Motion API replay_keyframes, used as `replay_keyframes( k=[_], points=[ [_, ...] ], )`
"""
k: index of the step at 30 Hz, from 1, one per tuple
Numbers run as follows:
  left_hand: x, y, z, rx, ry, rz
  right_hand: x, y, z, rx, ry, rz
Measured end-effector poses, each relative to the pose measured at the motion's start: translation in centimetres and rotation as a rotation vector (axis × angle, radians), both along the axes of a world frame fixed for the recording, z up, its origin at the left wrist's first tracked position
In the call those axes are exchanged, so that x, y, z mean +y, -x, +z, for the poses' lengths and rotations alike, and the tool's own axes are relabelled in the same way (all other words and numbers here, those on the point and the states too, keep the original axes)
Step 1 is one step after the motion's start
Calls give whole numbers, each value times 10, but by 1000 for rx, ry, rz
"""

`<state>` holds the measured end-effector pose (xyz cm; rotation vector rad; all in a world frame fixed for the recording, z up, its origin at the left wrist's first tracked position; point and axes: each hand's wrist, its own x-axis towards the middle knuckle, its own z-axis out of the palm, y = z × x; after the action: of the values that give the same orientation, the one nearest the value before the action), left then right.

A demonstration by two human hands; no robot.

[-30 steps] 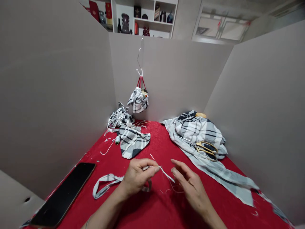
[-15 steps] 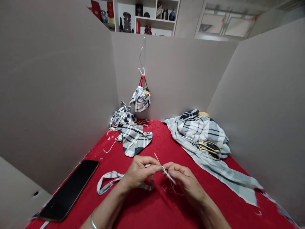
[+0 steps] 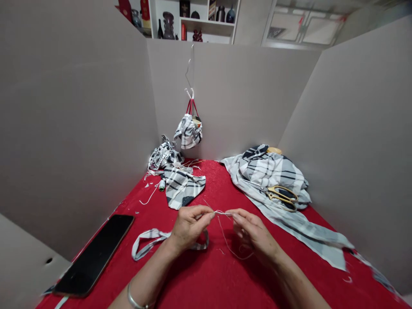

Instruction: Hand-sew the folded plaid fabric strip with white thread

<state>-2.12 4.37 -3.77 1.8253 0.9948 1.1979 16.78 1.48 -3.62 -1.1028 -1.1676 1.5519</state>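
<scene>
My left hand (image 3: 192, 227) pinches one end of a narrow white-and-grey cloth strip (image 3: 222, 213) between thumb and forefinger. Opposite it, my right hand (image 3: 255, 234) is closed on the other end of the short stretch, which is pulled level between the fingertips. The rest of the strip loops out behind the left wrist and lies on the red cloth (image 3: 206, 283). A thin white thread (image 3: 228, 244) hangs in a curve from the held part towards the right hand. A faint thin line rises past the left fingertips; whether it is needle or thread I cannot tell.
A black phone (image 3: 96, 253) lies at the left. Checked fabric pieces (image 3: 183, 186) and a small thread spool (image 3: 162, 185) sit at back left. Gold-handled scissors (image 3: 283, 195) rest on a fabric heap (image 3: 273, 169) at the right. A checked pouch (image 3: 189, 131) hangs against the grey panel (image 3: 238, 98).
My hands have moved slightly apart, and the strip between them now lies level instead of slanting down to the right. More of the thread hangs in view. The camera has tilted slightly.
</scene>
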Motion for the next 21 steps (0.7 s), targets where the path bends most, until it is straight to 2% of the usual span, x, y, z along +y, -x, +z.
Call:
replay_keyframes(
  k=[5, 12, 15, 18, 21],
  points=[
    [0, 0, -1, -21, 17, 15, 1, -1, -3, -48, -8, 42],
    [3, 0, -4, 19, -29, 51, 17, -15, 9, 17, 29, -124],
    [4, 0, -6, 48, -85, 138, 14, -11, 17, -85, -114, -196],
    [4, -2, -9, 22, -102, 249, -1, 7, 22, -419, -347, -219],
    [5, -3, -10, -53, -26, 306, -16, 31, 17, -661, -554, -194]
  ],
)
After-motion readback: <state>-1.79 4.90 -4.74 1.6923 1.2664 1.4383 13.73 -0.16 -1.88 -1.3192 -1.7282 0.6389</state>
